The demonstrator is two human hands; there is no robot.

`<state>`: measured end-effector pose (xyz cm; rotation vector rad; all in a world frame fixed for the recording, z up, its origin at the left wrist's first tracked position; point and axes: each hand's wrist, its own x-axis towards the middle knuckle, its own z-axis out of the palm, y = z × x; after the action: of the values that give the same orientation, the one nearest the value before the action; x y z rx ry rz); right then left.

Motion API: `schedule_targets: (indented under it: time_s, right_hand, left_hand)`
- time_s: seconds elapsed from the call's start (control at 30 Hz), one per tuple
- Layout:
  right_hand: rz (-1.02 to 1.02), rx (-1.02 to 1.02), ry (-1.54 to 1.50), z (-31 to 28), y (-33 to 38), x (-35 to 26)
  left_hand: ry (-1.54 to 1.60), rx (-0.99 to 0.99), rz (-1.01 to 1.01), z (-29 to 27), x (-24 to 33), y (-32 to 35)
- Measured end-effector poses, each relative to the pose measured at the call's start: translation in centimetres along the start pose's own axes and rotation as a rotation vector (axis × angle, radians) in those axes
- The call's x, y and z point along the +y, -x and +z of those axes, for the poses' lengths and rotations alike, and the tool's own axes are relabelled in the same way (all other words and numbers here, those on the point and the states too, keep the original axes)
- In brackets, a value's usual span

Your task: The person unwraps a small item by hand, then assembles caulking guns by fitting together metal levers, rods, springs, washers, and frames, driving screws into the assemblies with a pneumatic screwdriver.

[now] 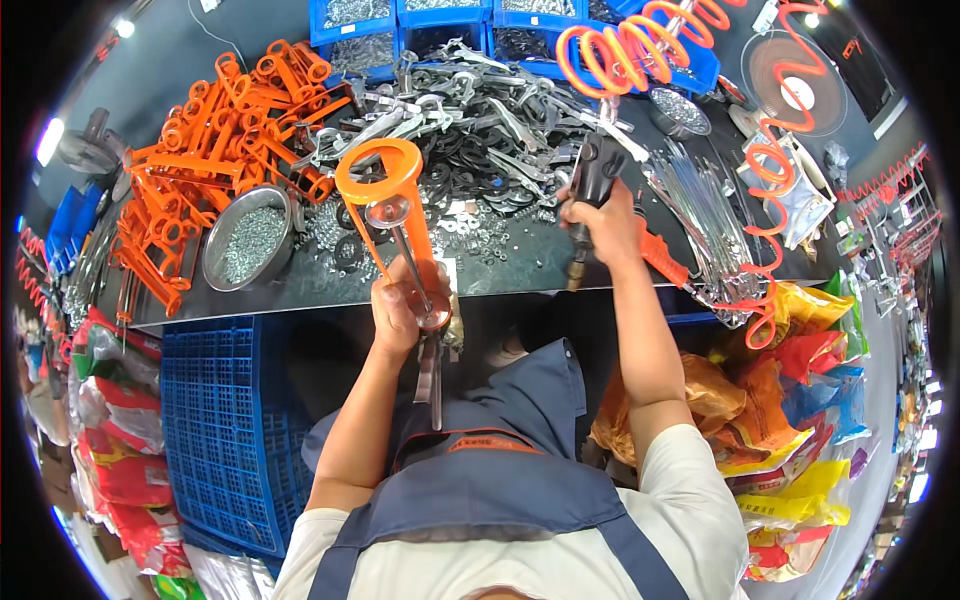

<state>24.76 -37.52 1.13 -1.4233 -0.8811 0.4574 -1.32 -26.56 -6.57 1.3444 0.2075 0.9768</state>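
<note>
My left hand [397, 308] is closed around the lower end of an orange caulking gun [416, 215], held up over the table's front edge. Its open ring points up and away from me. A metal rod with a round plate runs inside the orange frame, and silvery handle parts [430, 375] hang below my hand. My right hand [608, 225] grips a black air screwdriver [600, 168], apart from the caulking gun, its brass-coloured tip pointing down by the table edge. An orange coiled hose [600, 60] hangs above this tool.
Orange frames [215, 125] are heaped at the left, beside a metal bowl [212, 258] of small hardware. Silvery levers [500, 95] pile up in the middle, with loose nuts nearer me. Metal rods [700, 215] lie right. Blue bins [445, 15] line the back; a blue crate [210, 420] stands lower left.
</note>
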Motion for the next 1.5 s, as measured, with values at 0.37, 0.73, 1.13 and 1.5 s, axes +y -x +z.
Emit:
schedule_targets:
  time_s: [0.37, 0.73, 1.13, 1.5]
  right_hand:
    - [-0.542, 0.132, -0.100, 7.5, -4.1, 6.0]
    - [-0.446, -0.028, 0.012, 7.7, -3.3, 5.6]
    - [-0.484, 0.111, -0.301, 6.1, -3.2, -0.7]
    - [-0.525, -0.204, -0.725, 12.1, -1.8, -21.4]
  left_hand:
    - [0.003, -0.001, 0.047, 0.5, -0.1, 0.0]
    - [-0.029, -0.033, 0.059, 0.0, -0.5, -0.1]
    - [-0.104, -0.002, 0.077, 0.4, -0.9, -0.5]
    - [-0.088, -0.047, 0.016, 0.1, 0.0, -0.5]
